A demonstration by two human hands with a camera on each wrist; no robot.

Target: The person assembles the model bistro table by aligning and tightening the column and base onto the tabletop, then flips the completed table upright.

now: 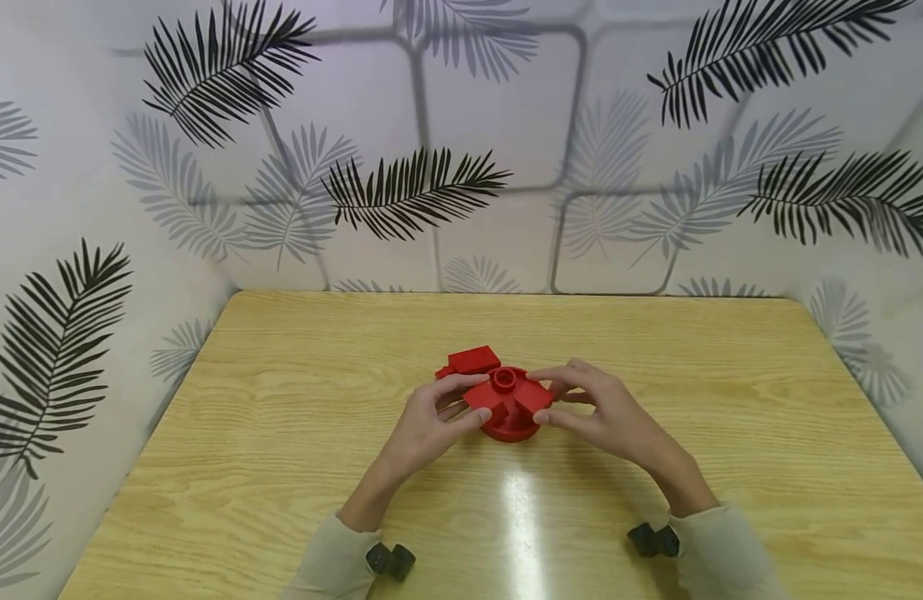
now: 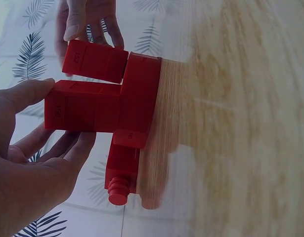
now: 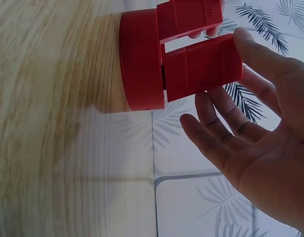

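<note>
A round red plastic base [image 1: 510, 433] sits on the table with a ring-topped post [image 1: 504, 379] at its centre. Two red blocks stand on it, a left block [image 2: 82, 106] and a right block [image 3: 203, 66], both bearing small stamped numbers. My left hand [image 1: 429, 425] pinches the left block, thumb at its top corner and fingers along the side. Across from it, my right hand [image 1: 611, 412] grips the right block between thumb and fingers. In the right wrist view, that block leans outward, with a thin gap above the base wall.
Behind the base, a separate red box-shaped part [image 1: 474, 360] with a ribbed knob lies on the wooden table [image 1: 319, 350]. A wall covering [image 1: 499, 108] with leaf patterns rises behind the table's far edge. Dark wrist devices [image 1: 390, 561] show at the cuffs.
</note>
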